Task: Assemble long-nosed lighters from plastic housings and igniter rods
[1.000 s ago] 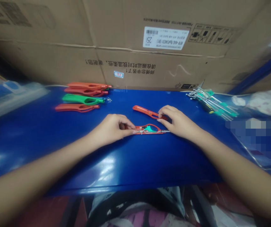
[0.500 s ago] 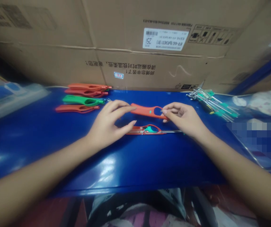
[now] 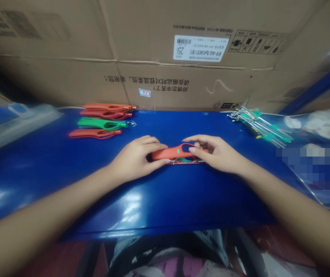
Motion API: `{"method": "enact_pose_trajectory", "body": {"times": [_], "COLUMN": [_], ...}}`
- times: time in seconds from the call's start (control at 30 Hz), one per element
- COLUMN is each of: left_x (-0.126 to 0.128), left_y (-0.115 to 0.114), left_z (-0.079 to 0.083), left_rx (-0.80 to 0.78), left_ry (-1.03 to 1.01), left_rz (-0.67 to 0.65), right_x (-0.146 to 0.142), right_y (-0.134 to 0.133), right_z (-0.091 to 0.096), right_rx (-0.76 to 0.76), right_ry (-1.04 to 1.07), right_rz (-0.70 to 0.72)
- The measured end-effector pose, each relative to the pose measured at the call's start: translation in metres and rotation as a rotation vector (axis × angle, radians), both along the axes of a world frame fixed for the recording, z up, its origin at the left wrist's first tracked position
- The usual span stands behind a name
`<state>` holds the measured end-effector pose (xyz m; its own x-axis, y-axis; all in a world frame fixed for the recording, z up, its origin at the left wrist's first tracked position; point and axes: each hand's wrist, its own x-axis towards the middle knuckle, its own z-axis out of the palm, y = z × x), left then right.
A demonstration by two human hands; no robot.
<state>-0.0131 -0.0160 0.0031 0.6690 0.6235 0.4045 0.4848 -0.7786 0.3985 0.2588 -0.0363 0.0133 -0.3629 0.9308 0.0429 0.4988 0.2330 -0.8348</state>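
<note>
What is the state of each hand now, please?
Left hand: closed, holding the left end of the orange shell.
Right hand: closed, holding the same shell by its looped end.

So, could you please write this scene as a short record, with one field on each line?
Left hand: grips left end of upper orange shell
Right hand: grips its looped end
Underneath: lower orange shell, green part partly visible
Contact between shells: cannot tell
Back left: orange and green handles
Back right: metal rods with green pieces
Surface: blue table
Behind: cardboard box, print upside down
</note>
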Motion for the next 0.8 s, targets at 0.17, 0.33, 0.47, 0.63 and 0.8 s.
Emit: {"method": "enact_pose_trajectory", "body": {"times": [0.17, 0.33, 0.47, 0.63, 0.8], "left_x": [-0.0006, -0.0002, 0.0001, 0.0, 0.001], "left_y": [-0.0015, -0.003, -0.0033, -0.0019, -0.0024], "left_z": [0.0038, 0.0036, 0.0012, -0.0017, -0.0016], "left_rx": [-0.006, 0.0, -0.006, -0.025, -0.011], "left_ry": [0.075, 0.139, 0.145, 0.167, 0.181], "left_rz": [-0.015, 0.0, 0.027, 0.038, 0.04], "right_x": [0.0042, 0.0067, 0.0056, 0.004, 0.0038], "right_y": [0.0001, 0.0033, 0.0043, 0.0053, 0.005], "right_z": [-0.0041, -0.0078, -0.0074, -0.009, -0.01], "right_rx": [0.322, 0.388, 0.41, 0.416, 0.407], "right_ry": [-0.294, -0.368, -0.36, -0.34, -0.363], "right_rz": [0.147, 0.24, 0.254, 0.275, 0.278]}}
